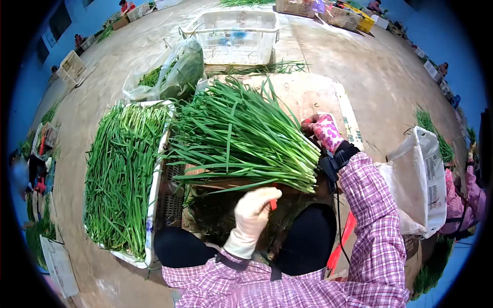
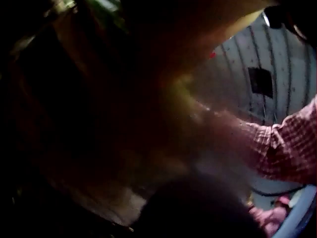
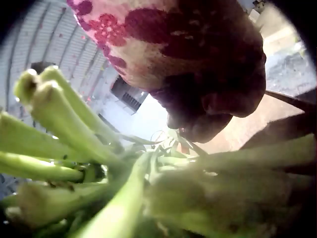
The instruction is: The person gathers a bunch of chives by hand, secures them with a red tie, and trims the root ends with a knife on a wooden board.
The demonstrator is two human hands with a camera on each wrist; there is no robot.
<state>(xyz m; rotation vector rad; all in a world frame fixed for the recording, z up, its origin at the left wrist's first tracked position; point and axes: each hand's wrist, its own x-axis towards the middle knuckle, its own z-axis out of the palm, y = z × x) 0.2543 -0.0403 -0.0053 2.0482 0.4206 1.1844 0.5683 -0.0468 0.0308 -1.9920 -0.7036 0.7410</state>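
Note:
A big bunch of green chives (image 1: 241,133) lies on a wooden board (image 1: 308,92), its pale cut stems toward my right. My left hand (image 1: 252,213), in a pale glove, is at the near side of the stems and pinches a red strip (image 1: 273,204). On the far side, my right hand (image 1: 324,131), in a pink floral glove, has its fingers curled at a small red end. The strip's middle is hidden by the bunch. The right wrist view shows cut stem ends (image 3: 59,114) close below the curled right hand (image 3: 198,64). The left wrist view is dark and blurred.
A white crate (image 1: 149,205) full of chives stands left of the board. Behind are a plastic bag of greens (image 1: 182,69) and a white basket (image 1: 233,38). A lined crate (image 1: 429,179) stands at right. Red strips (image 1: 346,236) hang beside my right knee (image 1: 310,236).

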